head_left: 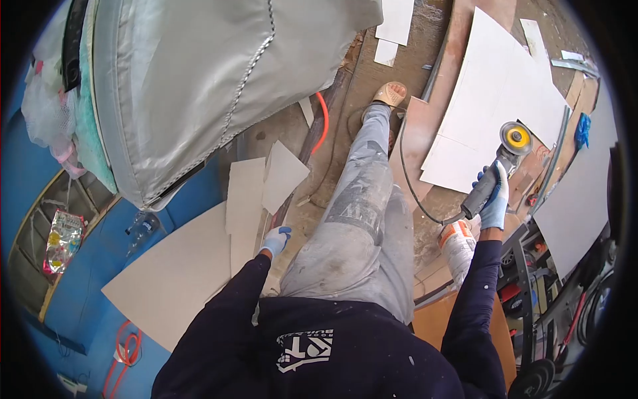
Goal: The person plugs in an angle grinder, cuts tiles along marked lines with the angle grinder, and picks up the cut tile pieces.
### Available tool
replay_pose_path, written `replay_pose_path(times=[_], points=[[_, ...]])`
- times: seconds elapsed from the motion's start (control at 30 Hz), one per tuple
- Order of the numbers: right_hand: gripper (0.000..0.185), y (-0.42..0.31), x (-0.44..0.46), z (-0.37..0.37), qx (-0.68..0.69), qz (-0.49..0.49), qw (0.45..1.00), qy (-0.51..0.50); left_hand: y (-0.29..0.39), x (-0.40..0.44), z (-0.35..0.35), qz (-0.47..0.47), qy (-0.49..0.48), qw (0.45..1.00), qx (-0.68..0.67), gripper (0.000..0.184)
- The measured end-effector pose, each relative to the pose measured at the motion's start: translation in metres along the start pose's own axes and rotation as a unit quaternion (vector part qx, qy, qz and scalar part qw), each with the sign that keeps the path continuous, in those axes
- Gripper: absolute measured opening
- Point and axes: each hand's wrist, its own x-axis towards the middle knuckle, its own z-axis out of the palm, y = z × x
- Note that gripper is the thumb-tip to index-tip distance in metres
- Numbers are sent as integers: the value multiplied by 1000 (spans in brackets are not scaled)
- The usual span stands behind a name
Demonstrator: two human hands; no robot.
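My right hand point(495, 199), in a white and blue work glove, is wrapped round the body of an angle grinder point(480, 189). Its round disc with a yellow centre point(516, 138) points up and away from me, over the edge of a large white sheet point(495, 100). From the rear of the grinder a dark power cord point(413, 186) loops toward my foot. My left hand point(276, 241), gloved the same way, hangs beside my thigh with its fingers curled; no object shows in it. Close to it lie cut white board pieces point(246, 196).
At upper left stands a large grey quilted cover point(193, 73). A white bucket point(457, 249) is below the grinder. Tools and metal frames crowd the lower right point(531, 286). An orange hose point(322, 123) and strips of board lie on the dirty floor. A plastic bottle point(141, 229) lies left.
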Motion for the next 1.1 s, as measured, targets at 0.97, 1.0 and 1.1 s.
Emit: replay_pose_path(times=[0.97, 1.0, 1.1], points=[[39, -9, -20, 23, 0, -52, 994, -92, 126, -90, -61, 112, -77, 967, -214, 28], [39, -10, -19, 24, 4, -56, 994, -92, 127, -86, -59, 104, -84, 971, -195, 28], [39, -14, -26, 44, 10, -68, 993, -101, 148, -53, -60, 191, -7, 972, -138, 26]])
